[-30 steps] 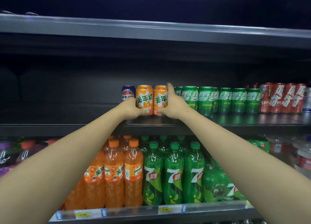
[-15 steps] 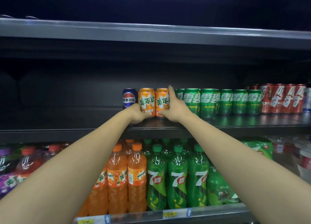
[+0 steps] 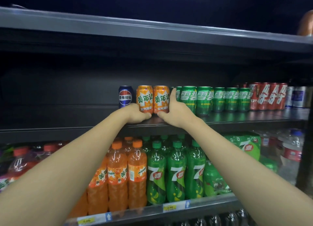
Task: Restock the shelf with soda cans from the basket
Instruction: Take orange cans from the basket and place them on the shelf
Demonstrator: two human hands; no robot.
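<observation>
Two orange soda cans stand upright side by side on the dark middle shelf (image 3: pixel 245 118). My left hand (image 3: pixel 135 113) grips the base of the left orange can (image 3: pixel 144 98). My right hand (image 3: pixel 176 110) wraps the right side and base of the right orange can (image 3: pixel 160 98), fingers reaching up between it and the green cans. A blue cola can (image 3: pixel 125 97) stands just left of the orange pair. The basket is out of view.
A row of green cans (image 3: pixel 220 98) fills the shelf to the right, then red cans (image 3: pixel 267 96) and silver-blue cans (image 3: pixel 296 97). Left of the blue can the shelf is bare. Orange bottles (image 3: pixel 127 173) and green bottles (image 3: pixel 176 171) stand on the shelf below. Another shelf hangs overhead.
Both hands have stayed on the two orange cans. The view has shifted a little, so the shelf and cans sit lower in the frame and the blue can shows more fully.
</observation>
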